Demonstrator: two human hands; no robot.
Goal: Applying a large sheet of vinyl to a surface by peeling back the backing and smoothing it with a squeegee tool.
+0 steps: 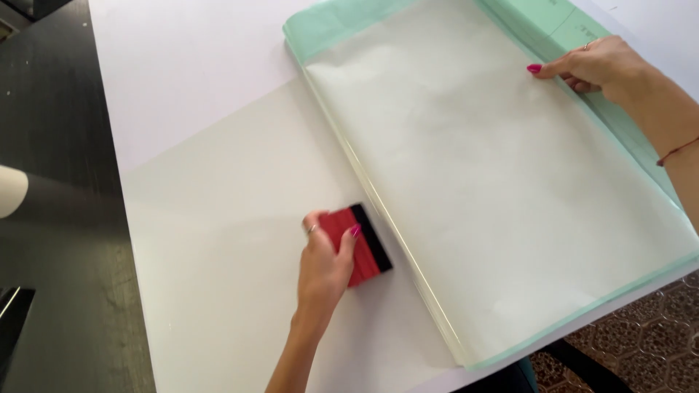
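head view looks down on a white table (182, 65). left hand (324, 266) has its grip closed over a red squeegee (357, 246) with a black edge, pressed flat on a pale film sheet (233, 240) just beside the fold of a large backing paper (495, 182) with mint green borders. right hand (593, 65) rests at the far right edge of that paper, fingers pinching its green margin, forefinger stretched out. dark floor (51, 218) lies left of the table.

left hand (325, 263) pressing palm-down, right hand (597, 65) with fingers extended.
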